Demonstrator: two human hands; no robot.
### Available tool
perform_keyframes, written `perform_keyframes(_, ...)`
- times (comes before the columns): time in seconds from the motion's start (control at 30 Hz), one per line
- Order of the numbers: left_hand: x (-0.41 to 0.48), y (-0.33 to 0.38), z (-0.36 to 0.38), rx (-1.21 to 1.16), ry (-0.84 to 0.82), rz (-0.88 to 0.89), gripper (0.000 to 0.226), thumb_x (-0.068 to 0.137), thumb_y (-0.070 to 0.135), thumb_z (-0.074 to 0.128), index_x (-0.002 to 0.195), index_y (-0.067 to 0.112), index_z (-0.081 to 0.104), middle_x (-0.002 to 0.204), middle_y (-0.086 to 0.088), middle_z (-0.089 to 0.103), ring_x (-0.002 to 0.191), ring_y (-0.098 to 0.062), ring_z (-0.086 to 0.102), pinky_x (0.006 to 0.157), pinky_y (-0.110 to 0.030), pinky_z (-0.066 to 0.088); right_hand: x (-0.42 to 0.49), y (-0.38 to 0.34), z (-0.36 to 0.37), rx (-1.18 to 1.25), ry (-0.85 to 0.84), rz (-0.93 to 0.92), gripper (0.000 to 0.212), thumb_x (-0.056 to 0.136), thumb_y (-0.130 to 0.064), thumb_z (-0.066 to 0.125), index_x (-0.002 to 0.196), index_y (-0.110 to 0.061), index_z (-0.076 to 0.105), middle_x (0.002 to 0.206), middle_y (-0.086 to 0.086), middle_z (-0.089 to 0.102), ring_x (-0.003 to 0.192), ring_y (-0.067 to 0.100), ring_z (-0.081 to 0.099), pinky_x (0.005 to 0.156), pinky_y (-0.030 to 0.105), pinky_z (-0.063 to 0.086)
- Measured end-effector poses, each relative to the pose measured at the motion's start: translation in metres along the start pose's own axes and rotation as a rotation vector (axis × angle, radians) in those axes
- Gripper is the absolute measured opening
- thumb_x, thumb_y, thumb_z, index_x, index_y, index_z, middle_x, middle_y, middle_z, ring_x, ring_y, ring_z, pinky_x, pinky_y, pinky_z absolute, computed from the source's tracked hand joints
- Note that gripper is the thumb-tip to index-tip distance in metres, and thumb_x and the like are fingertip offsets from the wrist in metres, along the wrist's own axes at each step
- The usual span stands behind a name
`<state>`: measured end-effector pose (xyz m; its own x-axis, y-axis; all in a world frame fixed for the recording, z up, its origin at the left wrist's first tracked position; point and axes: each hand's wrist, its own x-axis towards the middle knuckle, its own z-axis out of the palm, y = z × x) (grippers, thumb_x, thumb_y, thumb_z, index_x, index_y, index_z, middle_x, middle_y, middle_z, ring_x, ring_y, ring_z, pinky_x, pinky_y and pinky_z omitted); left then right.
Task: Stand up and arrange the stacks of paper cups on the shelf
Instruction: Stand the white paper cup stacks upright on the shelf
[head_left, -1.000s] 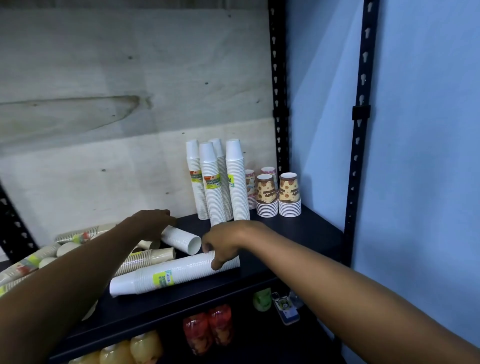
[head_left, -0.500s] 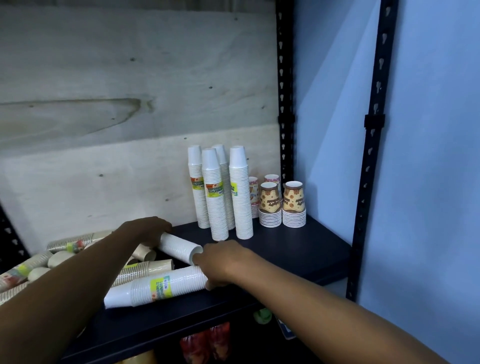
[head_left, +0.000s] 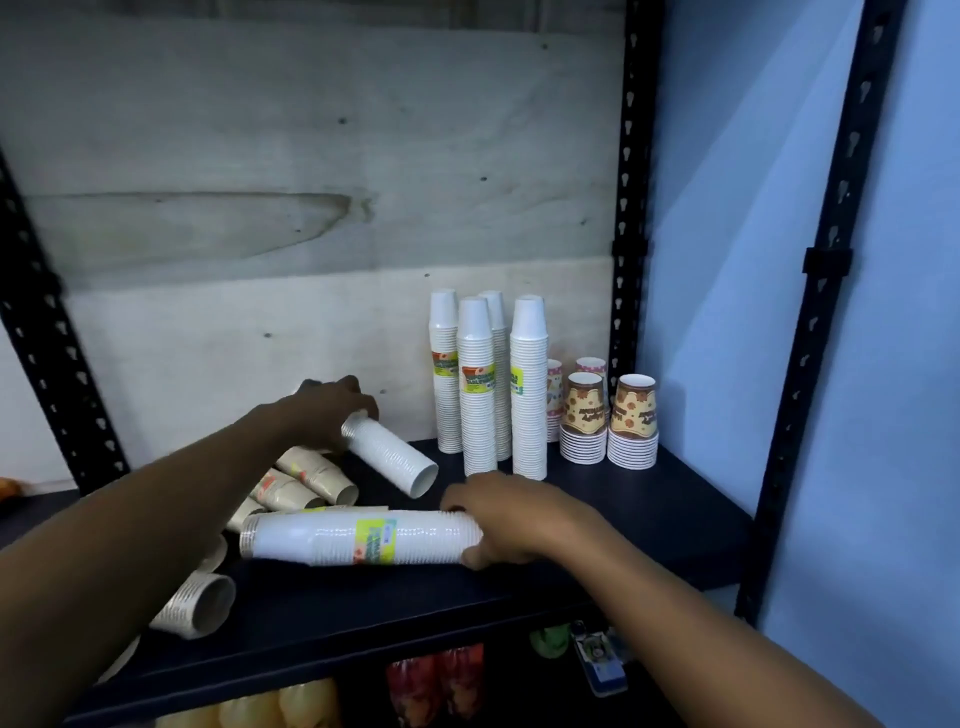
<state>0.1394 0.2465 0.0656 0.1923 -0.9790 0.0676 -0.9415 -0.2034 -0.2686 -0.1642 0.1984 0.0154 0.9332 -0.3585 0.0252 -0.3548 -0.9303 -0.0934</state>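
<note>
hands (head_left: 415, 467) gripping cup stacks (head_left: 363, 538) (lying flat)

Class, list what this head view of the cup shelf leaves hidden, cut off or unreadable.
- Label print on the lying white stack: blurred.
- Right hand fingertips: hidden behind that stack.
- Beige stacks: partly hidden by the left hand and forearm.
- Lower-shelf bottles: cut off by the shelf.

Right hand (head_left: 511, 519) gripping lying white cup stack (head_left: 358, 538), left hand (head_left: 324, 410) on another (head_left: 389, 457)
</note>
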Motion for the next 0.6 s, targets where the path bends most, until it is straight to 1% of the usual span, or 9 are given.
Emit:
perform_keyframes(0.1, -0.004, -0.004, -0.021, 0.078, 0.093, -0.013, 0.055, 0.075, 0.033, 0.071, 0.126, 0.044, 0.056, 0.121, 0.003, 0.047, 0.110, -0.020, 0.057, 0.102, -0.042, 0.034, -0.008, 0.015, -0.007, 0.149, 0.067, -0.001, 0.059, 0.079, -0.041, 0.075, 0.132, -0.030, 0.052, 0.123, -0.005, 0.059, 0.107, 0.017, 0.056, 0.086, 0.037, 0.051)
perform_keyframes(0.17, -0.004, -0.009, -0.026, 0.155, 0.202, 0.011, 0.054, 0.075, 0.034, 0.072, 0.126, 0.046, 0.058, 0.122, 0.003, 0.049, 0.110, -0.022, 0.057, 0.101, -0.045, 0.033, -0.009, 0.025, -0.008, 0.272, 0.133, 0.032, 0.059, 0.077, -0.044, 0.076, 0.130, -0.032, 0.053, 0.120, -0.008, 0.061, 0.101, 0.011, 0.057, 0.082, 0.030, 0.050)
perform_keyframes(0.23, -0.007, -0.007, -0.029, 0.168, 0.351, 0.079, 0.050, 0.067, 0.028, 0.073, 0.115, 0.032, 0.063, 0.110, 0.001, 0.056, 0.102, -0.026, 0.061, 0.094, -0.045, 0.033, -0.006, 0.031, -0.003, 0.416, 0.209, 0.073, 0.057, 0.075, -0.046, 0.077, 0.126, -0.034, 0.053, 0.114, -0.012, 0.062, 0.091, 0.005, 0.058, 0.076, 0.023, 0.048)
perform_keyframes(0.27, -0.007, -0.003, -0.033, 0.162, 0.376, 0.090, 0.051, 0.064, 0.021, 0.074, 0.113, 0.023, 0.064, 0.111, -0.003, 0.059, 0.107, -0.031, 0.061, 0.097, -0.049, 0.032, -0.003, 0.033, 0.000, 0.481, 0.254, 0.091, 0.055, 0.076, -0.046, 0.077, 0.124, -0.034, 0.053, 0.113, -0.013, 0.061, 0.089, 0.002, 0.058, 0.076, 0.021, 0.047)
perform_keyframes(0.3, -0.008, 0.003, -0.037, 0.197, 0.355, 0.075, 0.054, 0.065, 0.015, 0.074, 0.117, 0.019, 0.064, 0.119, -0.006, 0.060, 0.118, -0.034, 0.057, 0.104, -0.055, 0.028, 0.002, 0.035, 0.004, 0.530, 0.306, 0.105, 0.054, 0.076, -0.046, 0.077, 0.123, -0.033, 0.054, 0.114, -0.012, 0.059, 0.091, 0.001, 0.058, 0.078, 0.021, 0.048)
perform_keyframes(0.37, -0.008, 0.015, -0.040, 0.327, 0.329, 0.061, 0.063, 0.067, 0.011, 0.073, 0.127, 0.027, 0.063, 0.129, -0.005, 0.055, 0.132, -0.030, 0.047, 0.112, -0.062, 0.019, 0.015, 0.037, 0.015, 0.595, 0.413, 0.148, 0.052, 0.077, -0.046, 0.076, 0.122, -0.030, 0.055, 0.116, -0.009, 0.056, 0.097, 0.004, 0.057, 0.086, 0.025, 0.051)
perform_keyframes(0.43, -0.008, 0.019, -0.042, 0.437, 0.355, 0.109, 0.067, 0.057, 0.007, 0.077, 0.119, 0.032, 0.068, 0.122, -0.004, 0.057, 0.126, -0.028, 0.053, 0.110, -0.064, 0.024, 0.029, 0.038, 0.025, 0.661, 0.490, 0.194, 0.052, 0.077, -0.046, 0.075, 0.122, -0.027, 0.055, 0.116, -0.007, 0.056, 0.101, 0.007, 0.059, 0.091, 0.031, 0.052)
perform_keyframes(0.5, -0.002, 0.016, -0.036, 0.516, 0.447, 0.165, 0.062, 0.053, 0.002, 0.077, 0.110, 0.028, 0.071, 0.117, -0.006, 0.059, 0.122, -0.029, 0.056, 0.109, -0.063, 0.028, 0.043, 0.038, 0.033, 0.725, 0.545, 0.237, 0.053, 0.078, -0.045, 0.076, 0.122, -0.027, 0.054, 0.117, -0.005, 0.058, 0.102, 0.010, 0.061, 0.091, 0.033, 0.053)
perform_keyframes(0.6, 0.002, 0.024, -0.030, 0.630, 0.596, 0.239, 0.049, 0.067, 0.001, 0.068, 0.109, 0.026, 0.070, 0.121, -0.008, 0.058, 0.128, -0.031, 0.052, 0.115, -0.061, 0.022, 0.060, 0.040, 0.040, 0.763, 0.590, 0.289, 0.054, 0.079, -0.042, 0.077, 0.124, -0.025, 0.052, 0.118, -0.004, 0.059, 0.102, 0.013, 0.062, 0.091, 0.036, 0.054)
